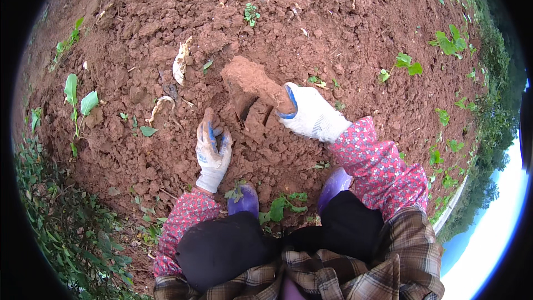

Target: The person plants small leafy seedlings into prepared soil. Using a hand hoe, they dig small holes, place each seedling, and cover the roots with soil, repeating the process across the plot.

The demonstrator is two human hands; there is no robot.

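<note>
My right hand (314,112), in a white knit glove with blue coating, grips the narrow end of a short hand tool (258,81). Reddish soil cakes this tool, so its exact kind is hard to tell. Dark, edged parts (245,108) show below it, partly sunk in the loose soil (258,154). To the left, my left hand (213,148) rests low against the ground in a matching, dirtier glove. Its thumb and fingers are apart, the fingertips stained with soil, and I see nothing held between them.
Dry, pale plant remains (182,60) and a curled dry stalk (163,106) lie beyond my left hand. A leafy seedling (79,104) grows at left. Purple boots (242,200) stand close below my hands. Dense shrubs (70,233) fill the lower left.
</note>
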